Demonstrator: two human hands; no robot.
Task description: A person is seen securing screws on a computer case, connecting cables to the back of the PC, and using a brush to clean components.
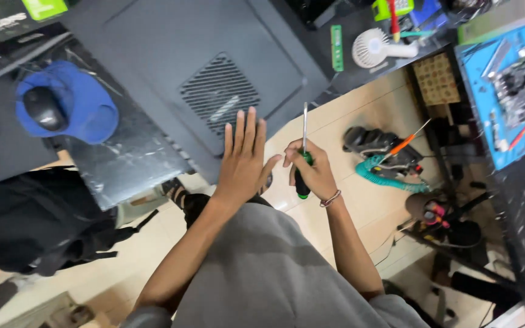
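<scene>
Our left hand (pixel 244 161) lies flat, fingers spread, against the edge of the dark computer case side panel (pixel 195 67) with its vent grille (pixel 220 91). Our right hand (pixel 314 170) is fisted around a green-and-black screwdriver (pixel 303 159), shaft pointing up, just beside the panel's edge.

Bare forearms, grey garment over the lap, thin bracelet (pixel 330 198) on right wrist
</scene>
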